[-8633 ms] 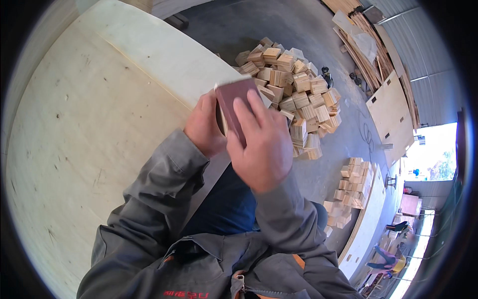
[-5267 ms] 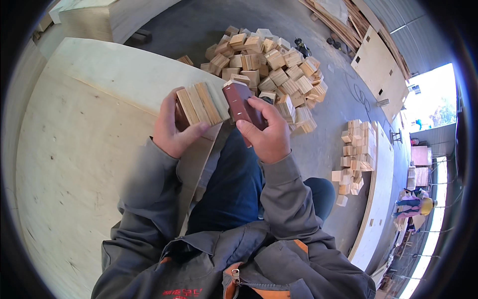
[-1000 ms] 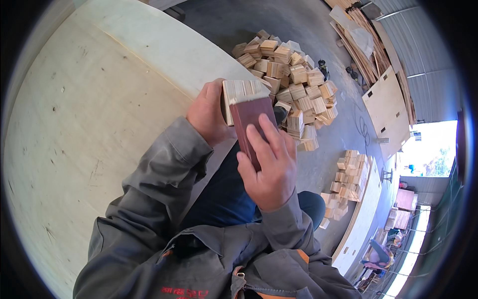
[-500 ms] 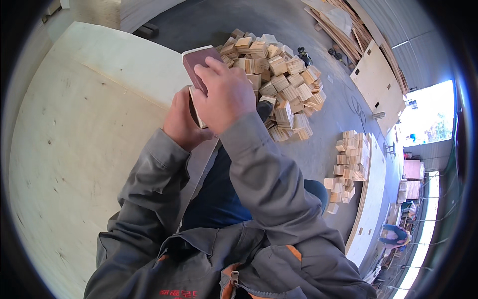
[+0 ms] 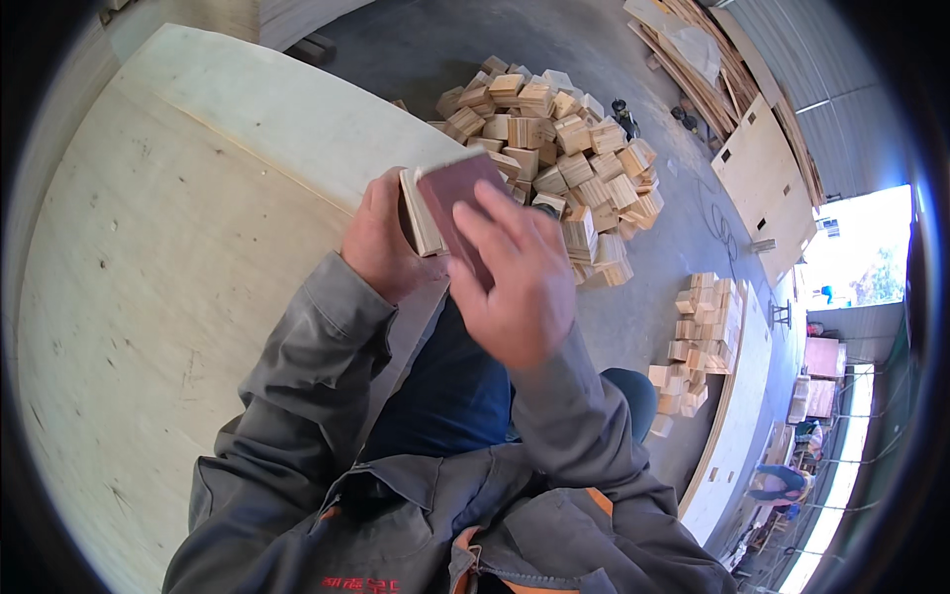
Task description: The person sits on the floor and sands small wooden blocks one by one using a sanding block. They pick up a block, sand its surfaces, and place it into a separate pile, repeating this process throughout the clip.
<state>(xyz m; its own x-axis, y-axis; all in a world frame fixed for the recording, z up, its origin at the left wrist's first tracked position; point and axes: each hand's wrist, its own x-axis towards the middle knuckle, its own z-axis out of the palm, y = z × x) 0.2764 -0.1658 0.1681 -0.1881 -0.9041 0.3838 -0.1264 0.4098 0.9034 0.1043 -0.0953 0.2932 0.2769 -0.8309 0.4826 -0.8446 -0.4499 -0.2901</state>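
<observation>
Left hand (image 5: pixel 381 243) wraps a pale wooden block (image 5: pixel 421 211) from behind, fingers closed on it, held above the right edge of the plywood worktop (image 5: pixel 178 247). Right hand (image 5: pixel 515 272) presses a reddish-brown sanding sheet (image 5: pixel 460 203) flat against the block's face, fingers extended over it. Heap of wooden blocks (image 5: pixel 564 158) on the concrete floor (image 5: pixel 653 297) beyond.

A head-worn fisheye looks steeply down, close over the plywood table (image 5: pixel 178 247) and lap.

- We have the plywood sheet (image 5: pixel 178 257) on our left.
- The heap of wooden blocks (image 5: pixel 564 148) lies ahead of our hands.
- A smaller block stack (image 5: pixel 698 337) sits farther right.
</observation>
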